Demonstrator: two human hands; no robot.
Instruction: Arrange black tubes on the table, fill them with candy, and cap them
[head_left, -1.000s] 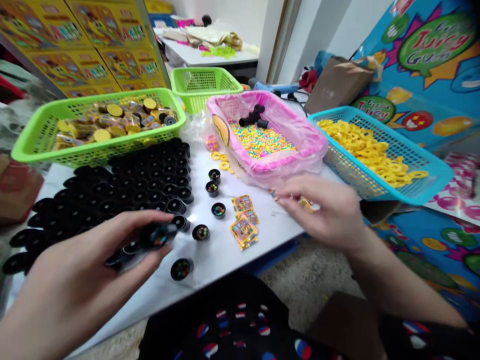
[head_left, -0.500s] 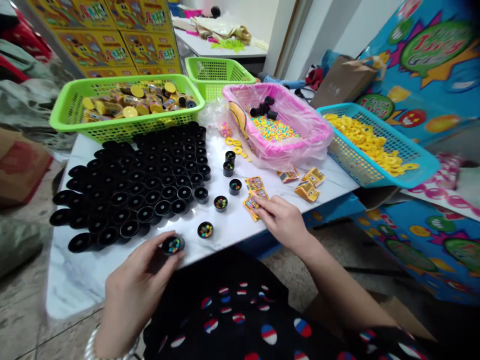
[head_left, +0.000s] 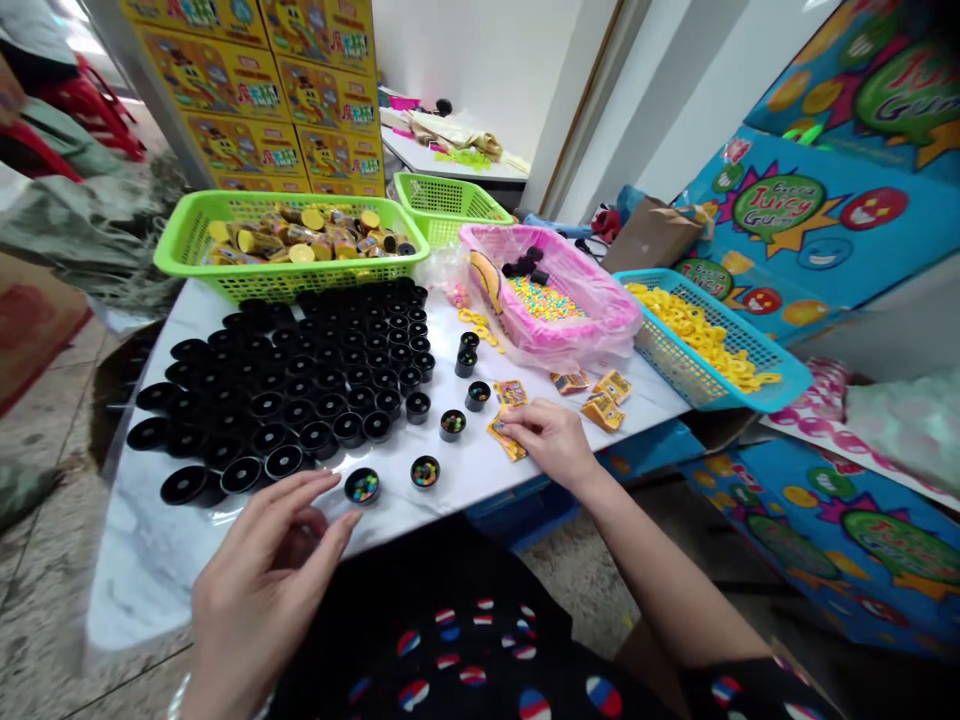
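Left fingers [head_left: 322, 482] have just let go, sitting loosely open right beside the black cup [head_left: 363, 486] of colorful candy now standing on the white counter [head_left: 165, 570]. Right fingers [head_left: 517, 420] rest on a gold sachet [head_left: 504, 445], though whether they're gripping it is hard to tell.

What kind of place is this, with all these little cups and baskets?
Probably a small workshop packing candy by hand: rows of black cups, a pink-lined tray of colorful candy beads, and stacked yellow cartons nearby.
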